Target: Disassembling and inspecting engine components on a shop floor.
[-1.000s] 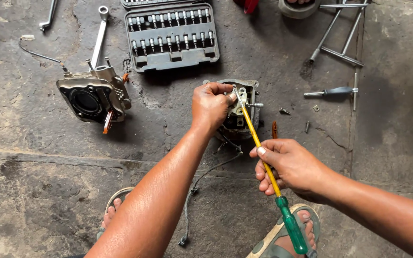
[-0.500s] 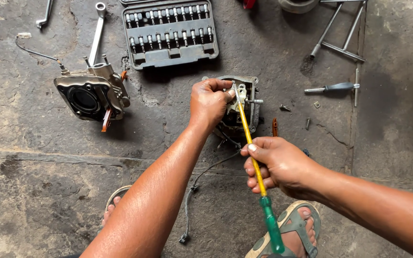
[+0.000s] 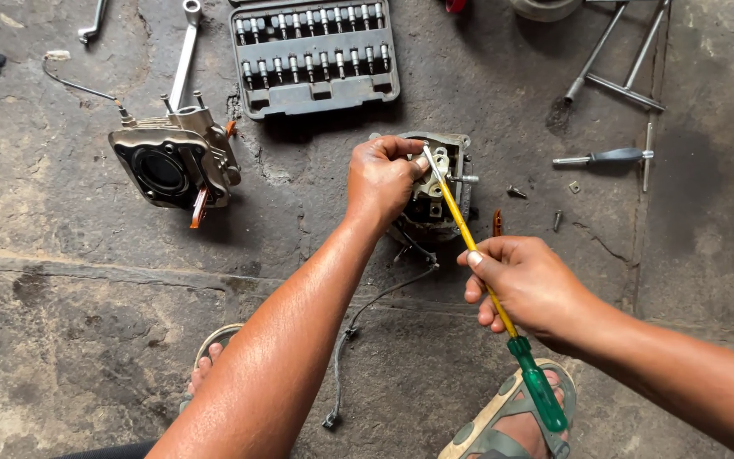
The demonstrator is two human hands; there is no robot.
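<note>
Screwdriver (image 3: 477, 255), long type: yellow shaft, green handle at the lower end. Right hand (image 3: 527, 285) is wrapped around the yellow shaft about midway along, fingers curled closed on it, thumb on top. Green handle sticks out below the hand, over the right sandalled foot (image 3: 516, 425). Shaft runs up and to the left; its tip meets the top of a small grey engine part (image 3: 443, 183) lying on the floor.

Left hand (image 3: 381, 177) sits on the left side of the same engine part, fingers closed over its upper edge, thumb and forefinger pinched just beside the screwdriver tip. Whether they hold a separate small piece cannot be told. Left forearm crosses the lower centre of the view.

Black wires (image 3: 367, 310) trail from under the engine part down toward the left foot (image 3: 210, 361), ending in a small connector.

Further out on the stained concrete floor (image 3: 70, 340):
- a few loose bolts and a small rust-coloured piece (image 3: 496, 223) just right of the engine part
- a dark-handled screwdriver (image 3: 605, 157) lying flat farther right
- a cross-shaped wheel wrench (image 3: 618, 64) at upper right
- an open grey socket set case (image 3: 314, 55) above the engine part, sockets in two rows
- a metal cylinder block with a round bore (image 3: 172, 161) at left, well apart from both hands
- a ring spanner (image 3: 184, 51) lying just above the cylinder block.
</note>
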